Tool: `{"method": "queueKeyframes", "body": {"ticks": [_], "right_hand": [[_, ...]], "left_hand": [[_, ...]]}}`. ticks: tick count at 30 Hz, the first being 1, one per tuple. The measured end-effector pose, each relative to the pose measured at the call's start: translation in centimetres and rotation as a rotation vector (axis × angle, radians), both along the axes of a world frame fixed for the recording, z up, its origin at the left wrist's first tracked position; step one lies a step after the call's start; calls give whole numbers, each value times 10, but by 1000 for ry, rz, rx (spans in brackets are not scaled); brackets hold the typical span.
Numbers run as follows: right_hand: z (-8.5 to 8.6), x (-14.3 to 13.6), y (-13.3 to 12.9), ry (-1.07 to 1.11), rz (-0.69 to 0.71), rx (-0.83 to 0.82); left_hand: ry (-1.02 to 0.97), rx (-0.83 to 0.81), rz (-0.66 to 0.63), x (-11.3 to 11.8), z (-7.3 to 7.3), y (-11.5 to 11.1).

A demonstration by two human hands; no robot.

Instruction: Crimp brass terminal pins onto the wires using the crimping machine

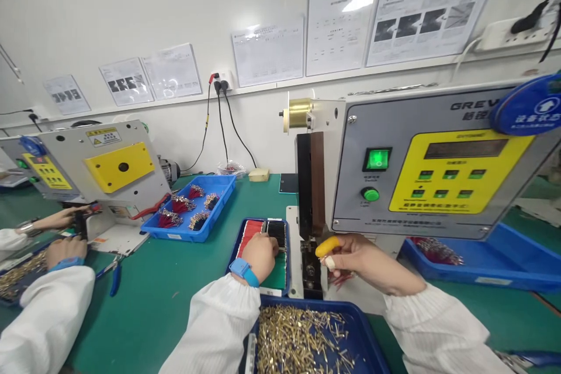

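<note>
My left hand [260, 256], with a blue wristband [244, 270], is over a small blue tray [232, 254] of sorted wires. Its fingers curl down among the red wires [251, 232] and black wires [276, 231]; what they pinch is hidden. Green pieces [277, 274] lie in the tray's near part. My right hand [357, 260] is closed beside the die of the crimping machine [310, 257]. A yellow finger cot [328, 245] covers one finger and a white one [329, 262] the thumb. Red wires [342, 279] show beneath this hand; whether it grips them is unclear.
Loose brass terminals [298, 342] fill much of a blue tray [366, 333] in front. A blue bin [491, 260] with red wires stands right; another blue bin [153, 225] holds wire bundles. At left, a co-worker's hands [65, 251] work at a second machine [123, 169], near pliers [114, 274].
</note>
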State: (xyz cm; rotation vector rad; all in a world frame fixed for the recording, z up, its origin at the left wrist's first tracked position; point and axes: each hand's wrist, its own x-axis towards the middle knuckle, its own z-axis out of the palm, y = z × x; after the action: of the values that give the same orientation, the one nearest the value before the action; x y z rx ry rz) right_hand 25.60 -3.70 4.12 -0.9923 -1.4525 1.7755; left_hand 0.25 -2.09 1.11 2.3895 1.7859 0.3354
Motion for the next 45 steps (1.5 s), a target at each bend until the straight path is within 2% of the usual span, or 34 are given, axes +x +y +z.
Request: {"method": "queueKeyframes", "body": {"ticks": [7, 16, 26, 35, 38, 45], "right_hand": [[6, -12, -2, 46, -125, 136], [-4, -22, 1, -31, -248, 251], [1, -22, -2, -67, -202, 279], [3, -23, -5, -157, -221, 290], [3, -24, -5, -165, -224, 301], [2, -24, -5, -163, -244, 315]], "left_hand": [[0, 24, 9, 2, 0, -2], [-33, 62, 72, 1, -3, 3], [-8, 122, 101, 5, -5, 16], [-28, 184, 119, 6, -9, 15], [-81, 234, 87, 10, -5, 6], [-306, 492, -130, 29, 4, -17]]}}
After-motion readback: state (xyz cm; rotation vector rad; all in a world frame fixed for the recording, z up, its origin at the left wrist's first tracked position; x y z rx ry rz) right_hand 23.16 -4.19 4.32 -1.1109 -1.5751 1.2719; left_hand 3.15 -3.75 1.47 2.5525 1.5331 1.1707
